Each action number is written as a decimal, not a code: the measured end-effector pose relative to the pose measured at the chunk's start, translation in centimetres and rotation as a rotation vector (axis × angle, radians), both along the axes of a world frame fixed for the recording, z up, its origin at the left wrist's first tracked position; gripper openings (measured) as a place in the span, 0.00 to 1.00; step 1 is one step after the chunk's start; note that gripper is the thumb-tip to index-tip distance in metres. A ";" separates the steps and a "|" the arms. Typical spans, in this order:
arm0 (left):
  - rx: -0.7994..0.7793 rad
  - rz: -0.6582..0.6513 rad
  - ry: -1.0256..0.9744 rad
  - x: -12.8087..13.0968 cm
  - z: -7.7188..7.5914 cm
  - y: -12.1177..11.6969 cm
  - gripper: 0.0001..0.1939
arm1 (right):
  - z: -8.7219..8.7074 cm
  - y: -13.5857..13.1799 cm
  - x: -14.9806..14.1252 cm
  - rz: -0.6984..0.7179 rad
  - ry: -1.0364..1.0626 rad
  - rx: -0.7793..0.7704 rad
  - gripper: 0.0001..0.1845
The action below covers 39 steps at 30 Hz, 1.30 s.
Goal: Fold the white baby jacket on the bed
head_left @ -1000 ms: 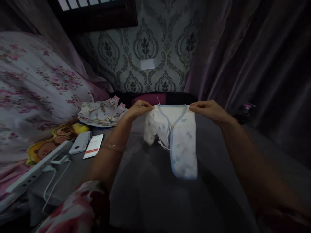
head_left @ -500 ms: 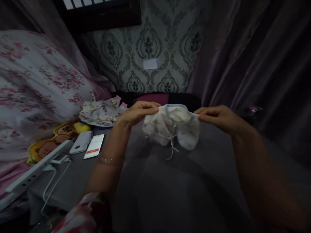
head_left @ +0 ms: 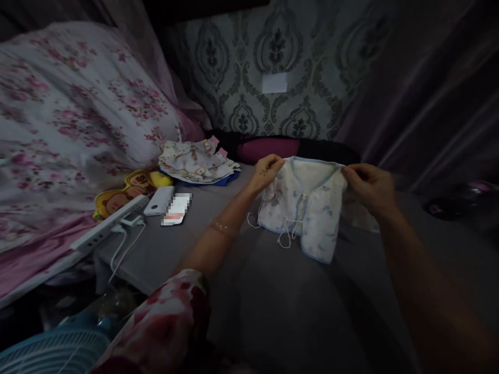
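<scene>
A small white baby shirt (head_left: 322, 213) with pale blue edging, a faint print and thin tie strings hangs upright, its front towards me. My left hand (head_left: 268, 171) pinches it at the left shoulder, beside the neckline. At the opposite shoulder, my right hand (head_left: 364, 184) grips the cloth between thumb and fingers. The shirt's lower edge hangs over the grey sheet (head_left: 249, 301); whether it touches cannot be told. Part of the right sleeve shows behind my right hand.
Folded printed clothes (head_left: 198, 161) lie in a pile at the back left. Nearer are a yellow cartoon cushion (head_left: 117, 200), a white power bank (head_left: 159, 201), a phone (head_left: 176, 209) and a power strip (head_left: 111, 223) with cables. A blue fan (head_left: 58, 348) stands at lower left.
The shirt, bunched and blurred before, now hangs open and stretched between both hands, its front spread downward. The view has shifted left and down, bringing the fan into sight.
</scene>
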<state>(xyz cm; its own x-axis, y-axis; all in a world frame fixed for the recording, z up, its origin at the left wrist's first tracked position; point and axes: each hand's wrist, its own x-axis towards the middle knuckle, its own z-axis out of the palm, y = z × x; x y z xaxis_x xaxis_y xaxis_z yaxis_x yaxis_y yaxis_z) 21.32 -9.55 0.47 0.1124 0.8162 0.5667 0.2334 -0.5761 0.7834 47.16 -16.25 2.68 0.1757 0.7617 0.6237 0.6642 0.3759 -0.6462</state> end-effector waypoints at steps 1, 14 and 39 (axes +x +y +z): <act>0.042 0.035 0.022 0.2 -0.2 0.0 0.10 | -0.4 0.2 -0.2 -0.040 -0.010 0.038 0.14; 0.485 0.386 0.309 -3.3 1.9 -8.5 0.15 | 0.6 -7.3 -2.5 -0.158 -0.422 0.341 0.15; -0.013 0.183 0.974 -1.0 -12.0 -1.7 0.18 | -12.4 -1.5 -2.0 -0.129 -0.733 -0.630 0.21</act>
<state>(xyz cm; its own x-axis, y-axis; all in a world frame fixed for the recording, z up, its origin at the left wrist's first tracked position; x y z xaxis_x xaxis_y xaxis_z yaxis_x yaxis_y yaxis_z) 20.34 -11.25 -11.51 0.3964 0.8730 0.2843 0.8633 -0.4598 0.2081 45.14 -17.72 -9.74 0.0118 0.9953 0.0966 0.9934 -0.0007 -0.1143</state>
